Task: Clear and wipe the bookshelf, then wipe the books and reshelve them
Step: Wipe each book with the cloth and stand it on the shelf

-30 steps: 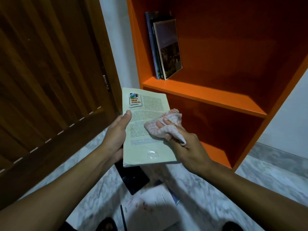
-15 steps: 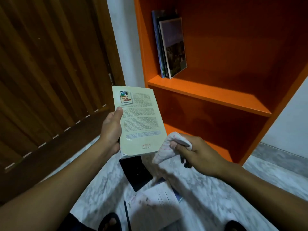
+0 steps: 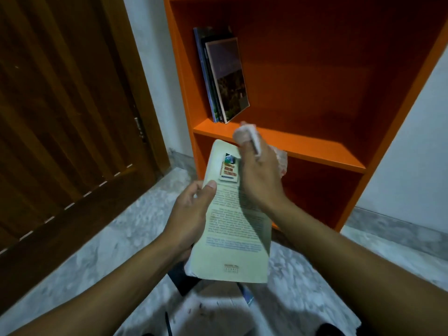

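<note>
My left hand [image 3: 191, 214] grips the left edge of a pale yellow-green paperback [image 3: 232, 238], thumb on its printed back cover. My right hand [image 3: 260, 175] holds a pinkish-white cloth [image 3: 249, 134] bunched in its fingers and lies over the book's top right corner. Behind them stands the orange bookshelf [image 3: 315, 151]. A few dark books [image 3: 223, 78] lean against its left wall on the upper shelf. The lower compartment is mostly hidden by my hands.
A dark wooden door [image 3: 60, 117] fills the left side. The floor [image 3: 121, 251] is grey marbled tile. On it below the held book lie a black book [image 3: 181, 280] and a white one [image 3: 218, 309]. White wall [image 3: 412, 154] flanks the shelf at right.
My right hand rose with the cloth from below the book's lower right corner to its top right corner. The book dropped lower and closer in view, tilting away from me.
</note>
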Demonstrator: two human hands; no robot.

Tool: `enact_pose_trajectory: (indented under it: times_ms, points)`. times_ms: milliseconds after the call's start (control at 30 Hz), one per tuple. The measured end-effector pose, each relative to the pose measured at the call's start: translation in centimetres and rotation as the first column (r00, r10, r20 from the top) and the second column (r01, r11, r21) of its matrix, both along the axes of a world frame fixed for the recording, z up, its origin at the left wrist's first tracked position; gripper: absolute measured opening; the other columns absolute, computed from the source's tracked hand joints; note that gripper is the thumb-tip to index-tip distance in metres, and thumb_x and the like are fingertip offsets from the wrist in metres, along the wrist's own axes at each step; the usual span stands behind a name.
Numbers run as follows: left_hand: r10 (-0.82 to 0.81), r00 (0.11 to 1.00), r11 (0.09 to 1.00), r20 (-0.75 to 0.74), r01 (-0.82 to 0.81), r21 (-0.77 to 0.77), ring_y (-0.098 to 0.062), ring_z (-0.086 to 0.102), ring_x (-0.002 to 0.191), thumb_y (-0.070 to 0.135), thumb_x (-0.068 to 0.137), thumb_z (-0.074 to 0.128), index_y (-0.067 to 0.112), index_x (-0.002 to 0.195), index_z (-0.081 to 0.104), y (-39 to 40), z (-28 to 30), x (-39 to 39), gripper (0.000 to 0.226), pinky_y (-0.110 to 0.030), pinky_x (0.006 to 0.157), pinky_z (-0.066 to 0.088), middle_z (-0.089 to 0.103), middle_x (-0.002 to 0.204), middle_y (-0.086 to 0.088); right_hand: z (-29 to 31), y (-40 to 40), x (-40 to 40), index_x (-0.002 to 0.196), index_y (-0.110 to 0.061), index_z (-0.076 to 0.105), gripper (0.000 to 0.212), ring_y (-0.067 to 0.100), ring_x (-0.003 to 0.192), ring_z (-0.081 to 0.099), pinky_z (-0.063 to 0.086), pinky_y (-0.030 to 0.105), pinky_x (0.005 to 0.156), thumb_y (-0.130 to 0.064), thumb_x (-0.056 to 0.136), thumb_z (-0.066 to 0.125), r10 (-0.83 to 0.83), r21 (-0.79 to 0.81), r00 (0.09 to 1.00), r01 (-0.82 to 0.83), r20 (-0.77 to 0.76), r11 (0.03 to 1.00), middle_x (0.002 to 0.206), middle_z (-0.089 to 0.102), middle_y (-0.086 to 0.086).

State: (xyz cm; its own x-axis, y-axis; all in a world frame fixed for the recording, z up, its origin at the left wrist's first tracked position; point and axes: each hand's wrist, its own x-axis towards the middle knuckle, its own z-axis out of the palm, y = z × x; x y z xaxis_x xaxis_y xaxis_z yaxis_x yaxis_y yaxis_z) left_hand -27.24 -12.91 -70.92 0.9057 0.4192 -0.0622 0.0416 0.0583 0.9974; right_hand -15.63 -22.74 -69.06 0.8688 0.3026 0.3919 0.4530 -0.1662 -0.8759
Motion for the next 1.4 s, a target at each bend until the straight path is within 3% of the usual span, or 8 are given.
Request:
enact_pose_trajectory:
  times_ms: [67, 233, 533, 667, 833, 933, 1100, 1400]
  points:
    - [0.021, 1.0, 0.999, 0.007, -0.021, -0.048, -0.034, 0.072, 0.086, 0.038, 0.1, 0.052, 0.009, 0.101, 0.059, -0.7, -0.5, 0.7, 0.031, -0.042, 0.073, 0.056, 0.074, 0.094, -0.015, -1.8, 0.7, -1.4, 0.15, -0.041, 0.028, 0.048, 0.002, 0.15, 0.009, -0.003, 0.043, 0.124, -0.052, 0.103, 0.027, 0.069, -0.207, 0.979, -0.028, 0.194, 0.978, 0.161, 0.025, -0.012]
    - [0.134, 0.991, 0.932, -0.018, -0.132, -0.337, -0.038, 0.07, 0.103, 0.037, 0.1, 0.055, 0.009, 0.122, 0.06, 1.5, -1.6, 2.6, 0.036, -0.056, 0.095, 0.053, 0.072, 0.11, -0.02, -4.7, 0.6, -4.2, 0.153, -0.032, 0.012, 0.053, -0.006, 0.148, -0.005, -0.002, 0.043, 0.123, -0.044, 0.103, 0.024, 0.259, -0.43, 0.915, -0.108, 0.309, 0.896, 0.163, 0.009, -0.016]
    - [0.317, 0.948, 0.803, -0.007, -0.272, -0.53, -0.04, 0.066, 0.111, 0.04, 0.103, 0.045, 0.018, 0.131, 0.057, 7.0, -1.6, 2.2, 0.037, -0.066, 0.096, 0.048, 0.07, 0.121, -0.016, -6.3, -2.1, -7.5, 0.143, -0.041, 0.037, 0.039, -0.029, 0.133, 0.004, 0.0, 0.013, 0.118, -0.034, 0.105, 0.038, 0.625, -0.325, 0.778, -0.609, -0.065, 0.723, 0.144, 0.026, -0.038]
    - [0.363, 0.931, 0.828, -0.045, -0.344, -0.443, -0.035, 0.071, 0.103, 0.039, 0.102, 0.05, 0.019, 0.128, 0.057, 8.1, -1.3, 1.4, 0.034, -0.065, 0.09, 0.052, 0.073, 0.114, -0.011, -6.1, -2.6, -7.6, 0.121, -0.023, 0.062, 0.031, -0.001, 0.118, 0.054, 0.044, 0.027, 0.096, -0.038, 0.102, 0.042, 0.596, -0.152, 0.792, -0.611, -0.136, 0.777, 0.117, 0.065, -0.011]
    - [0.384, 0.923, 0.825, -0.017, -0.352, -0.442, -0.032, 0.072, 0.102, 0.037, 0.102, 0.051, 0.022, 0.123, 0.061, 9.0, -0.4, 0.5, 0.028, -0.064, 0.091, 0.051, 0.075, 0.113, -0.007, -7.2, -3.5, -4.9, 0.123, -0.028, 0.061, 0.03, -0.009, 0.1, 0.062, 0.047, 0.025, 0.087, -0.039, 0.104, 0.04, 0.447, -0.256, 0.871, -0.488, -0.205, 0.834, 0.103, 0.069, -0.023]
    - [0.313, 0.95, 0.82, 0.017, -0.261, -0.508, -0.033, 0.07, 0.107, 0.037, 0.102, 0.05, 0.027, 0.126, 0.062, 9.5, 0.7, -0.1, 0.029, -0.064, 0.096, 0.049, 0.073, 0.117, -0.006, -8.1, -4.3, -3.2, 0.135, -0.029, 0.049, 0.032, -0.01, 0.053, 0.054, 0.039, 0.015, 0.06, -0.037, 0.104, 0.041, 0.27, -0.237, 0.873, -0.386, -0.407, 0.892, 0.057, 0.06, -0.027]
    - [0.19, 0.982, 0.857, -0.002, -0.167, -0.487, -0.032, 0.071, 0.105, 0.042, 0.1, 0.05, 0.028, 0.119, 0.067, 8.6, 1.6, -0.7, 0.03, -0.054, 0.092, 0.052, 0.074, 0.115, -0.008, -5.1, -4.0, -2.3, 0.11, -0.006, 0.067, 0.053, 0.028, 0.104, 0.067, 0.049, 0.042, 0.094, -0.053, 0.097, 0.048, 0.464, 0.259, 0.587, -0.402, -0.663, 0.878, 0.112, 0.071, 0.013]
    - [0.162, 0.973, 0.987, -0.162, -0.161, 0.014, -0.02, 0.071, 0.097, 0.039, 0.104, 0.044, 0.028, 0.145, 0.041, 6.3, 0.6, 0.3, 0.043, -0.032, 0.069, 0.054, 0.07, 0.115, 0.008, -3.7, -4.6, -4.0, 0.131, -0.013, 0.061, 0.033, 0.021, 0.118, 0.064, 0.053, 0.031, 0.097, -0.018, 0.1, 0.053, 0.625, 0.253, 0.543, -0.606, -0.561, 0.754, 0.128, 0.068, 0.002]
